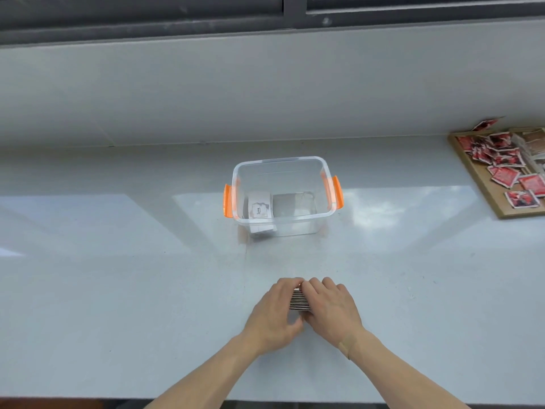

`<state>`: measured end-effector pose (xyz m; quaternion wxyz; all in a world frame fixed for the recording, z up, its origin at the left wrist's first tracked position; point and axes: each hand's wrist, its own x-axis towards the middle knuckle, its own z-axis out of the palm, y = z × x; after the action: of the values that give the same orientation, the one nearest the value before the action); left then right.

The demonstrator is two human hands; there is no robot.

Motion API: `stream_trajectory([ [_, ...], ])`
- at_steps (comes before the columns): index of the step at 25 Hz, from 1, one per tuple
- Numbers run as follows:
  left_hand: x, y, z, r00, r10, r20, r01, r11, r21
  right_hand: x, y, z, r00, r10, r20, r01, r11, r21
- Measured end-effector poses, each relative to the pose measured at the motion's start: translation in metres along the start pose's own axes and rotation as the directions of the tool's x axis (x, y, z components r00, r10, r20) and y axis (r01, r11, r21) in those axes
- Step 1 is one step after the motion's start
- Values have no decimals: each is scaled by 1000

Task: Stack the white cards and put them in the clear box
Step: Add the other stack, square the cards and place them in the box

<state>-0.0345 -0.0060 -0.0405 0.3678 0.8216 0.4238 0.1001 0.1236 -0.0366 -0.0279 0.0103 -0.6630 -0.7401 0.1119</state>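
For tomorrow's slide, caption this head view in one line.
Both hands, left hand and right hand, squaring a card stack before the clear box.

Left hand [275, 312], right hand [330, 307], seemingly cupped together

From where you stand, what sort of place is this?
Probably an indoor workspace by a window: a long pale counter runs under a dark window frame. A clear box and a wooden tray of red packets suggest a sorting station.
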Motion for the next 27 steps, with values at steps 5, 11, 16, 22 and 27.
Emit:
stream_trajectory([
  [5, 10, -6, -4, 1000, -1, 21, -3, 986, 169, -7, 25, -7, 995, 24, 93, -56, 932, 359],
  [11, 10, -8, -3, 999, 32, -4, -30, 983, 183, -59, 60, -7, 881, 468, 63, -212, 274, 938],
  [16, 11, -7, -3, 1000, 24, 3, -24, 981, 191, -69, 28, 7, 750, 631, 197, -267, 16, 964],
  [22, 10, -5, -5, 999, 20, 31, -25, 985, 172, -61, 0, 22, 870, 440, 222, -276, 60, 959],
  [27, 12, -2, -8, 999, 13, 44, -20, 983, 181, -56, -4, 26, 845, 475, 244, -286, 16, 958],
])
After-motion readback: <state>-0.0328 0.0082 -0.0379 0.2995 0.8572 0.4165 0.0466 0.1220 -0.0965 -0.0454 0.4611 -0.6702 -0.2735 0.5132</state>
